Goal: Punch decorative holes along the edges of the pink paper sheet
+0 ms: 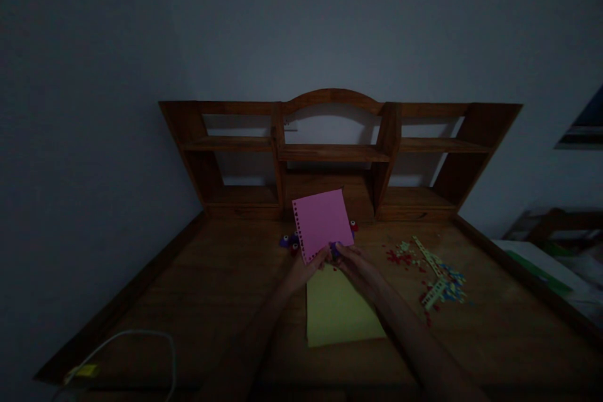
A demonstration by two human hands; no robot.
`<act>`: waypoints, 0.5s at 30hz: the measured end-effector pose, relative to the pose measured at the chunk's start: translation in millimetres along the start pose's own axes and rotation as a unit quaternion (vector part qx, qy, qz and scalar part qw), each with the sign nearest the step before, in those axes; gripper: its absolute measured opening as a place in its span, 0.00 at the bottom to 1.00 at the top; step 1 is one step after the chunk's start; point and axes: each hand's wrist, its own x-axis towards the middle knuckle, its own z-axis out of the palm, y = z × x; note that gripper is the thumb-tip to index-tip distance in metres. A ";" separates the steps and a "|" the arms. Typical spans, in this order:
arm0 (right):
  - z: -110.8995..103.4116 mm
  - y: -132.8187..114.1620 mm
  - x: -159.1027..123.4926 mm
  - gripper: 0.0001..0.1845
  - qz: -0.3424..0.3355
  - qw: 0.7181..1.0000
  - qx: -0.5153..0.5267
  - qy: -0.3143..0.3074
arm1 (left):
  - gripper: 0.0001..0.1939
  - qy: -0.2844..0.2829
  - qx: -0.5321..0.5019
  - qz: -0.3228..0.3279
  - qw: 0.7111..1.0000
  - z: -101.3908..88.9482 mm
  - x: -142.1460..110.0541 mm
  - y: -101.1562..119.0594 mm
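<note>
My left hand and my right hand meet over the desk, fingers closed around a small dark purple piece. Its exact kind is too small and dim to make out. Just behind the fingertips is a pink sheet of paper, with a row of punched holes down its left side and more along its lower edge. Whether a hand also grips the sheet I cannot tell. A yellow sheet lies flat below my hands. Purple and red pieces with round eyes peek out beside the pink sheet.
On the right of the wooden desk lie scattered small red, blue and yellowish pieces and pale yellow strips. A wooden shelf unit stands along the back. A white cable loops at the front left near a yellow object.
</note>
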 end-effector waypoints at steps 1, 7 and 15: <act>-0.6 0.8 0.4 0.12 -0.001 1.000 -0.001 0.000 | 0.22 0.001 -0.001 0.001 1.000 0.0 0.2 -0.5; -0.3 1.2 -0.2 0.09 -0.004 1.000 0.008 -0.005 | 0.21 -0.005 -0.003 0.011 1.000 0.5 1.8 -4.5; -2.6 2.7 2.7 0.11 0.004 1.000 -0.005 0.011 | 0.22 -0.005 0.019 0.007 1.000 -0.2 -1.5 1.5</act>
